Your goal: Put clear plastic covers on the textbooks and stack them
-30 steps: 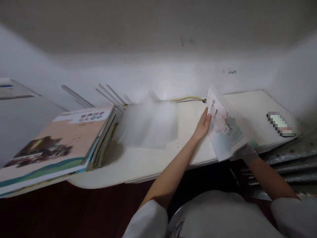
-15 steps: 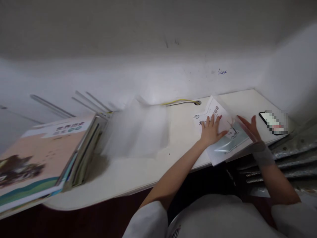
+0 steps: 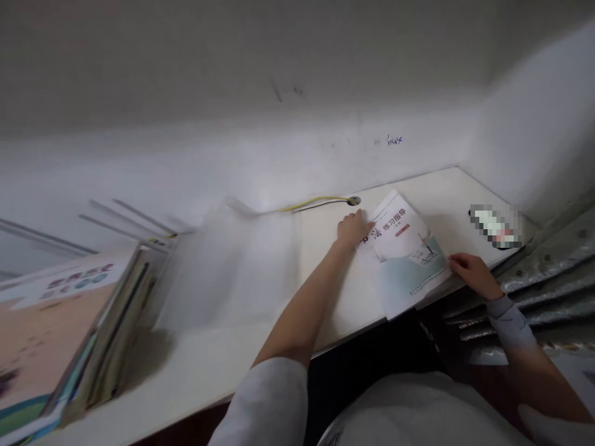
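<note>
A white booklet [image 3: 404, 254] with printed characters and a pale teal lower part lies flat on the white desk [image 3: 223, 353], its near corner past the desk's front edge. My left hand [image 3: 354, 228] rests on the booklet's far left corner with fingers curled onto it. At the booklet's right edge, near the desk's front, my right hand [image 3: 469, 274] grips it with bent fingers.
A stack of books [image 3: 60, 334] lies at the left end of the desk. Translucent plastic sheets [image 3: 227, 266] lie in the middle. A yellow cable [image 3: 307, 202] runs to a hole at the wall. A phone [image 3: 495, 226] lies at the right.
The booklet was held tilted up, then laid flat on the desk. My left hand slid to its far left corner, my right hand to its right edge. The view swung right.
</note>
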Motion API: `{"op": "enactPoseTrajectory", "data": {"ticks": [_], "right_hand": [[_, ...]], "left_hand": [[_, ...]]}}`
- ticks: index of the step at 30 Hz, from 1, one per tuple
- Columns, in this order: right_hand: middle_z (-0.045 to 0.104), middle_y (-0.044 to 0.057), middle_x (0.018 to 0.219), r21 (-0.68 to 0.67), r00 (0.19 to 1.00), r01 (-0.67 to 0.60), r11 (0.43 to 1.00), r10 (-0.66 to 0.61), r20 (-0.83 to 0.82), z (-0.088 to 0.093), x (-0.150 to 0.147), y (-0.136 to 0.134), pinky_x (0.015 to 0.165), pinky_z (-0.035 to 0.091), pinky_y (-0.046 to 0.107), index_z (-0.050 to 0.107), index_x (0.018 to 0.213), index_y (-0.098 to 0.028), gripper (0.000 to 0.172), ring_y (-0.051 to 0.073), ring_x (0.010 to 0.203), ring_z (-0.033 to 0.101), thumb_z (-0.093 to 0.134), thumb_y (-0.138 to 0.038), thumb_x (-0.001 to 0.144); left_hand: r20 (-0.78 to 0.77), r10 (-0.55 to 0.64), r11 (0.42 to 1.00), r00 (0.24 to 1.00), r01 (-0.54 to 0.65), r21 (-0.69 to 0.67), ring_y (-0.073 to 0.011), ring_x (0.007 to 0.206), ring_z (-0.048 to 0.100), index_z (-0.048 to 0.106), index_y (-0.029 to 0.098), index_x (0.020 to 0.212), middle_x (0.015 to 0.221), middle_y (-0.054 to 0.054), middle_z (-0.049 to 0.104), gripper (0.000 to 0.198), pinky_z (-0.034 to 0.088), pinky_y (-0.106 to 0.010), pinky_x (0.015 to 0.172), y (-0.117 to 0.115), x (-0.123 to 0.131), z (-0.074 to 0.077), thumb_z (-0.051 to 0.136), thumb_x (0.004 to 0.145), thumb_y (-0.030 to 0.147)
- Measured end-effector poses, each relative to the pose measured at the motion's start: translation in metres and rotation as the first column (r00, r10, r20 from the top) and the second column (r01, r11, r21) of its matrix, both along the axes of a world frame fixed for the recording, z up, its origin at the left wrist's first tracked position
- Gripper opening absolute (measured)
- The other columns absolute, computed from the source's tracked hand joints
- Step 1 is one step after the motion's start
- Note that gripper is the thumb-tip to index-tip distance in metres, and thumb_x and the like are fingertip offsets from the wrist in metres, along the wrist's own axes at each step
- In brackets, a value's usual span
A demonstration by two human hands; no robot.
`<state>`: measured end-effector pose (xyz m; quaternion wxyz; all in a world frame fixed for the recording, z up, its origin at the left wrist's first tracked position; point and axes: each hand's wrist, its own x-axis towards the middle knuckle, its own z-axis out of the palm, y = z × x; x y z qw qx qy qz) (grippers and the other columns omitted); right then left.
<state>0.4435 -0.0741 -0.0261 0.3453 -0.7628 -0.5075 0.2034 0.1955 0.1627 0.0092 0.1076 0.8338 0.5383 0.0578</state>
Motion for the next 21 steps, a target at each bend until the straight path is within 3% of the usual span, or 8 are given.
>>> {"op": "enactPoseTrajectory", "data": {"ticks": [5,9,11,13,16,18,21], "right_hand": [[0.071,0.008,0.089,0.087,0.976,0.108,0.99,-0.122,0.18,-0.01,-0.001,0.018,0.082,0.049,0.039,0.067,0.093,-0.021,0.028,0.024,0.084,0.064,0.045,-0.03,0.078],[0.067,0.014,0.097,0.126,0.964,0.096,0.987,-0.124,0.236,-0.001,0.004,0.05,0.087,0.047,0.04,0.064,0.103,-0.014,0.034,0.024,0.088,0.063,0.046,-0.032,0.081],[0.067,0.013,0.09,0.094,0.967,0.093,0.991,-0.113,0.228,0.006,0.007,0.061,0.084,0.048,0.04,0.063,0.104,-0.013,0.037,0.025,0.084,0.063,0.051,-0.039,0.081],[0.066,0.008,0.073,0.038,0.988,0.072,0.997,-0.076,0.136,0.013,0.008,0.063,0.075,0.05,0.039,0.064,0.099,-0.015,0.039,0.022,0.07,0.063,0.052,-0.047,0.081],[0.061,0.001,0.058,0.016,0.978,0.019,1.0,-0.015,-0.209,0.019,0.004,0.054,0.058,0.05,0.034,0.063,0.095,-0.016,0.042,0.017,0.052,0.057,0.054,-0.054,0.078],[0.063,0.0,0.063,0.095,0.905,0.017,0.995,0.025,-0.425,0.022,-0.002,0.047,0.058,0.052,0.032,0.062,0.101,-0.017,0.045,0.016,0.055,0.059,0.061,-0.052,0.073],[0.066,-0.001,0.069,0.217,0.84,0.058,0.974,0.07,-0.538,0.025,-0.012,0.044,0.067,0.054,0.033,0.059,0.109,-0.02,0.048,0.016,0.067,0.063,0.067,-0.043,0.068]], "left_hand": [[-0.129,0.039,0.998,0.991,-0.032,0.055,-0.0321,0.107,0.057,0.056,0.015,0.112,0.114,-0.019,0.061,0.048,0.044,-0.04,0.085,-0.009,-0.035,0.0,0.045,0.086,0.054],[-0.249,0.13,0.981,0.96,-0.161,-0.11,-0.0331,0.095,0.063,0.062,0.017,0.1,0.1,-0.018,0.068,0.041,0.046,-0.039,0.076,-0.026,-0.082,0.01,0.051,0.082,0.052],[-0.263,0.123,0.958,0.957,-0.184,-0.222,-0.0317,0.088,0.065,0.064,0.019,0.088,0.086,-0.014,0.07,0.035,0.046,-0.038,0.074,-0.031,-0.104,0.014,0.055,0.077,0.052],[-0.156,0.135,0.942,0.979,-0.175,-0.285,-0.0292,0.082,0.065,0.064,0.021,0.079,0.071,-0.009,0.069,0.034,0.045,-0.037,0.073,-0.03,-0.116,0.014,0.056,0.076,0.054],[0.241,0.212,0.945,0.947,-0.136,-0.296,-0.0254,0.078,0.063,0.061,0.02,0.069,0.063,-0.006,0.064,0.032,0.043,-0.033,0.071,-0.018,-0.113,0.007,0.057,0.075,0.052],[0.442,0.239,0.941,0.864,-0.094,-0.325,-0.0211,0.071,0.06,0.058,0.019,0.064,0.06,-0.004,0.06,0.031,0.043,-0.03,0.067,-0.004,-0.1,0.0,0.058,0.076,0.047],[0.554,0.258,0.926,0.792,-0.04,-0.375,-0.015,0.059,0.054,0.055,0.018,0.063,0.055,0.0,0.053,0.03,0.041,-0.027,0.059,0.015,-0.078,-0.008,0.055,0.078,0.044]]}}
